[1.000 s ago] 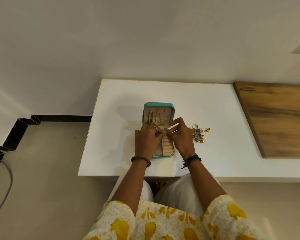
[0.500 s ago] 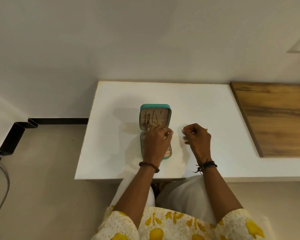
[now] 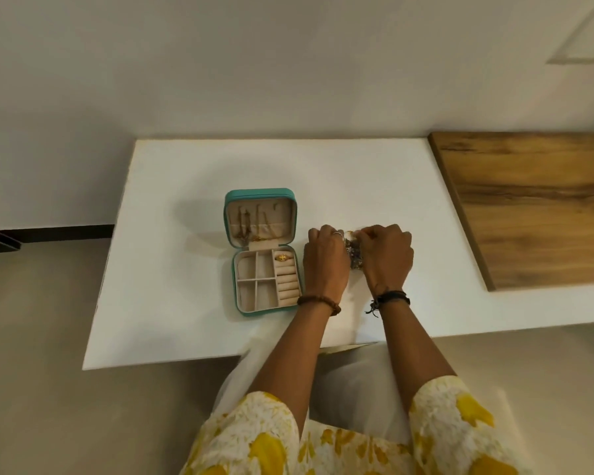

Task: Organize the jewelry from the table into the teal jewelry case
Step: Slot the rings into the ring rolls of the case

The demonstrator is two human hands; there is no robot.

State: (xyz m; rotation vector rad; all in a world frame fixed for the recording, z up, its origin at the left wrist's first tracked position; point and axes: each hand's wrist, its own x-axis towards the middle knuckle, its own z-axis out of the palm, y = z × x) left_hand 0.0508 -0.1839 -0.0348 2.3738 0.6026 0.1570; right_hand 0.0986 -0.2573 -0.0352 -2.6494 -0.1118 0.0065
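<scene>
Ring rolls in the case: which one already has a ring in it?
The farthest ring roll, next to the hinge of the teal jewelry case, holds a gold ring. The rolls nearer the person show only bare beige padding.

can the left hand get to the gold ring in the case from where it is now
Probably yes. The left hand sits just right of the open case, and the gold ring lies uncovered in the near top slot, with nothing between them.

No text, label, brand, number or sign can be read anywhere here.
</scene>
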